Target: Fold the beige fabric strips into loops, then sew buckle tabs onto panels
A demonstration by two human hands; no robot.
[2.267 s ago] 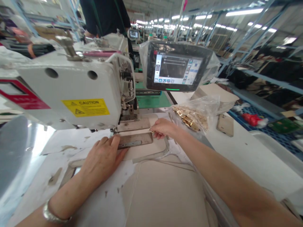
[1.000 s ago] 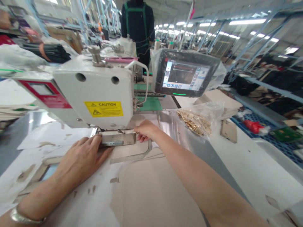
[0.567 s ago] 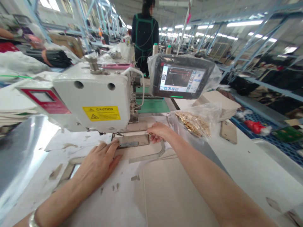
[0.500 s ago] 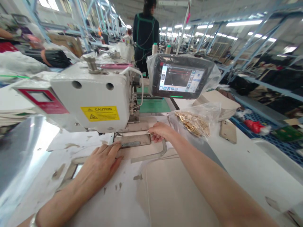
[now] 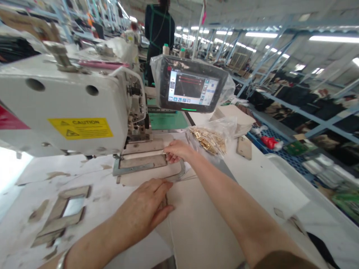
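My right hand [image 5: 178, 151] is closed in a pinch at the right end of a narrow beige strip [image 5: 144, 154], beside the metal clamp frame [image 5: 134, 170] of the sewing machine [image 5: 84, 101]. Its fingertips partly hide the strip's end. Below the frame, my left hand [image 5: 146, 203] reaches over the left edge of a large beige panel [image 5: 202, 220], thumb and fingers apart. A small dark-edged patch shows between them, too covered to make out. Beige material [image 5: 151, 176] lies under the clamp frame.
A touchscreen [image 5: 193, 86] in plastic stands behind the machine. To the right are a clear bag of gold buckles [image 5: 209, 140], a phone [image 5: 244, 148] and stacked beige panels [image 5: 235, 117]. A cut-out template [image 5: 60, 213] lies at left. A person [image 5: 159, 33] stands beyond.
My left hand has moved from the clamp frame's left part to the beige panel's edge, nearer me. My right hand stays at the strip's end. The view has turned right.
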